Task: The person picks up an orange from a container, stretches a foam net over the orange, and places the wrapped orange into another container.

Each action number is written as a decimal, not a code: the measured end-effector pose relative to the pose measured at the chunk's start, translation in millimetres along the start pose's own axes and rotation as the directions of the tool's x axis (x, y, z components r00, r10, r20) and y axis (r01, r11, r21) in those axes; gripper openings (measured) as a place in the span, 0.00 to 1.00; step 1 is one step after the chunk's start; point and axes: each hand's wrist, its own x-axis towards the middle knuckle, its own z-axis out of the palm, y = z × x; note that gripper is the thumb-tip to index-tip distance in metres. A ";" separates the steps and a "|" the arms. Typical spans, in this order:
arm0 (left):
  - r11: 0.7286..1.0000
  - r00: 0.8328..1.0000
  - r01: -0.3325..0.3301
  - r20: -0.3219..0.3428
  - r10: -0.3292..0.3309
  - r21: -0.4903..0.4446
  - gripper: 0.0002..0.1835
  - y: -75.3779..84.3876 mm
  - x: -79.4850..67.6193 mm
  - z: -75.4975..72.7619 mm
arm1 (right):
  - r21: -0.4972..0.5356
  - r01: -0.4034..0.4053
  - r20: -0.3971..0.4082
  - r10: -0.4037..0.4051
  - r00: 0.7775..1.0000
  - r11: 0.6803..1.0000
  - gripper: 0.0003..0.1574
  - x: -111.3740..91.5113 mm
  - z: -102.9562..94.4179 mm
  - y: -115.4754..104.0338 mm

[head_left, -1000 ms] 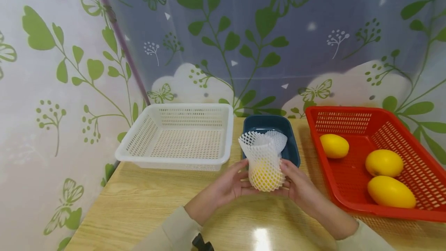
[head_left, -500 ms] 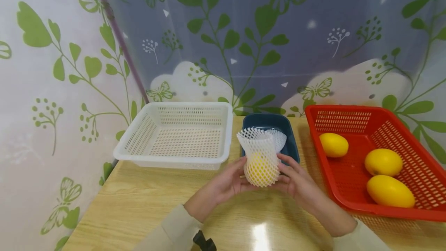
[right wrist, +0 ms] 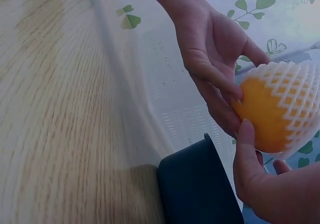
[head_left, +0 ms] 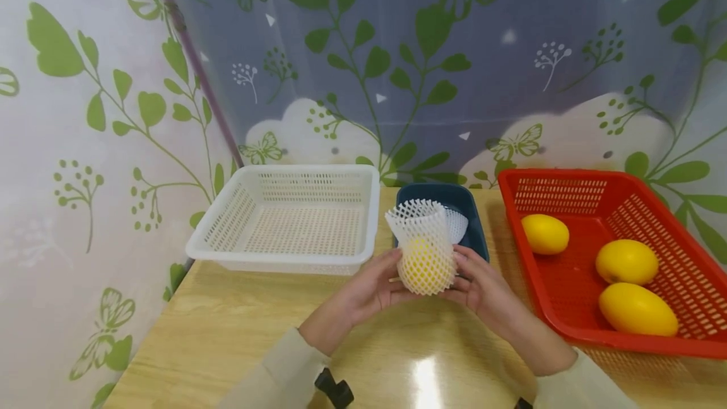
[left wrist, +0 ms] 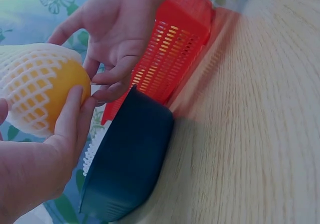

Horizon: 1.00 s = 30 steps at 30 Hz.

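At the head view's lower centre, the left hand [head_left: 368,290] and right hand [head_left: 484,288] hold the rounded yellow fruit [right wrist: 261,116] with fingers curled partway round it, apparently seating it in the white foam-mesh sleeve [head_left: 418,230]; the next move likely calls for drawing mesh over its bare end.

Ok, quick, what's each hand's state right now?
Left hand: holding the yellow fruit in its white net, from the left.
Right hand: holding the same fruit, from the right.
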 end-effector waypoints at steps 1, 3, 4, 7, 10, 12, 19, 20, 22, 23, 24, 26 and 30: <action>1.000 1.000 -0.003 -0.004 0.003 -0.002 0.31 0.4 0.7 -0.1 | -0.006 -0.001 -0.004 0.001 1.000 1.000 0.34 0.3 -0.2 -0.3; 1.000 1.000 -0.005 -0.009 0.005 0.002 0.30 1.1 2.2 -0.7 | -0.010 0.000 -0.007 0.000 1.000 1.000 0.34 0.7 -0.3 -1.0; 1.000 1.000 -0.004 -0.012 0.004 0.005 0.29 1.4 2.9 -0.9 | -0.008 -0.001 -0.009 0.001 1.000 1.000 0.34 0.9 -0.5 -1.3; 1.000 1.000 0.007 -0.024 -0.007 -0.002 0.28 2.5 5.1 -1.4 | 0.001 0.006 -0.012 -0.006 1.000 1.000 0.33 0.7 -0.9 -1.5; 1.000 1.000 0.011 -0.023 -0.011 -0.001 0.28 3.1 7.1 -2.0 | 0.014 0.022 -0.006 -0.022 1.000 1.000 0.31 0.4 -1.2 -1.3; 1.000 0.999 0.016 -0.033 -0.017 -0.009 0.28 3.3 7.7 -2.2 | 0.017 0.036 0.000 -0.036 0.999 0.999 0.31 0.9 -1.4 -1.0; 0.998 0.998 0.036 -0.058 -0.039 -0.053 0.30 4.1 6.8 -1.6 | 0.041 0.051 0.014 -0.051 0.999 0.998 0.27 3.4 -2.7 -0.3; 0.999 0.998 0.030 -0.049 -0.032 -0.043 0.29 4.2 7.2 -1.4 | 0.045 0.053 0.017 -0.054 0.998 0.998 0.26 3.6 -2.9 -0.2; 1.000 0.999 0.022 -0.030 -0.022 -0.022 0.29 4.3 7.9 -0.9 | 0.052 0.060 0.021 -0.061 0.998 0.997 0.22 3.8 -3.0 -0.1; 1.000 1.000 0.016 -0.021 -0.017 -0.013 0.28 4.4 8.3 -0.6 | 0.055 0.065 0.022 -0.066 0.998 0.996 0.21 4.0 -3.1 -0.1; 1.000 1.000 0.010 -0.013 -0.010 -0.002 0.28 4.5 8.5 -0.3 | 0.056 0.070 0.022 -0.072 0.997 0.996 0.20 4.2 -3.1 -0.1; 1.000 1.000 0.001 -0.009 -0.001 0.009 0.28 4.8 9.0 0.1 | 0.056 0.079 0.022 -0.080 0.997 0.995 0.18 4.8 -3.0 -0.5; 1.000 1.000 0.001 -0.014 -0.001 0.001 0.27 5.6 9.8 0.2 | 0.054 0.086 0.022 -0.087 0.996 0.995 0.16 6.0 -3.0 -1.0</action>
